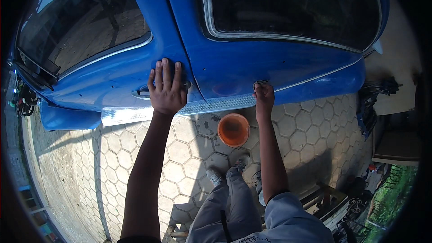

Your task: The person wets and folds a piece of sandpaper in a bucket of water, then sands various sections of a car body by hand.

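A blue car (234, 58) fills the far side of the view, its side turned to me. My left hand (168, 89) lies flat on its door, fingers stretched, just right of the silver door handle (143, 94). My right hand (264, 95) is closed in a pinch against the panel behind the door seam. A small dark piece shows at its fingertips, too small to name. Below both hands runs a shiny textured metal running board (126, 115).
An orange bucket (233, 130) stands on the hexagonal paving (180, 148) between my feet and the car. Dark parts (370, 108) sit by the car's right end. A wooden frame (321, 202) stands near my right side.
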Demonstrator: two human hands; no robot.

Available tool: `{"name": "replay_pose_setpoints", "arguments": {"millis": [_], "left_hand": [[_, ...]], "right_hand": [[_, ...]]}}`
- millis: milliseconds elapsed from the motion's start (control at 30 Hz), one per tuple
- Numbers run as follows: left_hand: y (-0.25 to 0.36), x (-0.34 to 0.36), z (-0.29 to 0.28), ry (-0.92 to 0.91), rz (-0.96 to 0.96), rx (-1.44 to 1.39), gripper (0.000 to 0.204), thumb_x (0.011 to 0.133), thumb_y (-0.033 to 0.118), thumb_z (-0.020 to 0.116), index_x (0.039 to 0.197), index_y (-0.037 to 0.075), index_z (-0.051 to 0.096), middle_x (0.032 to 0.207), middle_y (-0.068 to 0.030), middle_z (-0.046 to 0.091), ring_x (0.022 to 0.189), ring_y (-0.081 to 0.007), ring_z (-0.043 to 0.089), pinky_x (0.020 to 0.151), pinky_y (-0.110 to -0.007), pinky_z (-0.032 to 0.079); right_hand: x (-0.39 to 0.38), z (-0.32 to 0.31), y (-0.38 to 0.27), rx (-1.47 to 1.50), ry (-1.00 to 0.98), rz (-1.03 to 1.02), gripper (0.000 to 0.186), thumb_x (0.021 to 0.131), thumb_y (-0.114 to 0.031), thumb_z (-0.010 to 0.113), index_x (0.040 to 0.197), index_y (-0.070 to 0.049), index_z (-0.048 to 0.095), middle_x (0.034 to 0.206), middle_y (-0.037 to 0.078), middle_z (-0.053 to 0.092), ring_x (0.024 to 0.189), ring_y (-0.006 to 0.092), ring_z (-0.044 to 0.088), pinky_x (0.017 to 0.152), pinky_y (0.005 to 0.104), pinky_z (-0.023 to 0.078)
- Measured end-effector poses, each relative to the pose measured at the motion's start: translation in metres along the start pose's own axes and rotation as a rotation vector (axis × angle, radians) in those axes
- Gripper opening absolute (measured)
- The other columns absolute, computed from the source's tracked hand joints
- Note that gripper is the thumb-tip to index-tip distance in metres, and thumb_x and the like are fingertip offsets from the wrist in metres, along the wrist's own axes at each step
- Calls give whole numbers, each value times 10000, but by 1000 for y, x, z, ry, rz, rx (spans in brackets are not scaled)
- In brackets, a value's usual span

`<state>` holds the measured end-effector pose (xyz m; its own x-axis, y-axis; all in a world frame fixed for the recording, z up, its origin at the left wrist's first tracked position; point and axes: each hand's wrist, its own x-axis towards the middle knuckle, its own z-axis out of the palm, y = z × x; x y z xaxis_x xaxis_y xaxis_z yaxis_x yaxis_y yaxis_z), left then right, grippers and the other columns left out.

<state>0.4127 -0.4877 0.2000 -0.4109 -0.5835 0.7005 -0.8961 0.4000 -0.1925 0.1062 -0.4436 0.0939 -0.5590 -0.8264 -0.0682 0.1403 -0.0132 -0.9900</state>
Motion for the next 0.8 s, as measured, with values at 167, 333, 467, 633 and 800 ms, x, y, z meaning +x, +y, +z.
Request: {"name": "replay_pose_setpoints", "arguments": {"millis": [167,333,467,633,800], "left_hand": [[-11,-9,-6,-24,-5,34,548,950,281,419,1447,53,463,1511,-279,360,1392,-426,357,1110,-535,280],[-4,-3,-3,1,-11,33,548,953,284,413,1446,52,464,1505,-275,371,1383,-423,370,1102,-533,287],[7,3,-1,-9,-10,26,547,953,288,413,1446,57,466,1504,-274,373,1383,-422,371,1104,-528,287],[-9,-10,-3,-15,-12,55,546,947,286,412,1440,59,474,1513,-272,361,1396,-423,357,1110,-529,282],[-6,-7,-5,-21,-22,25,556,946,292,405,1447,56,464,1518,-270,356,1394,-425,356,1109,-531,280]], "right_hand": [[-56,84,-25,-316,-157,-378,157,894,-109,721,910,-44,578,740,50,612,632,109,550,612,266,454],[-40,65,-4,-356,-16,-530,136,900,-76,702,933,-44,574,754,58,603,645,127,547,620,280,463],[-22,30,67,-354,60,-485,96,933,-31,639,983,-21,558,800,78,626,662,126,569,621,285,481],[-35,62,36,60,25,-138,89,941,-23,629,970,5,550,859,71,638,718,91,602,631,253,516],[-32,66,-12,-168,-5,-472,84,930,-27,644,951,-20,562,780,54,636,690,116,600,651,259,496]]}}
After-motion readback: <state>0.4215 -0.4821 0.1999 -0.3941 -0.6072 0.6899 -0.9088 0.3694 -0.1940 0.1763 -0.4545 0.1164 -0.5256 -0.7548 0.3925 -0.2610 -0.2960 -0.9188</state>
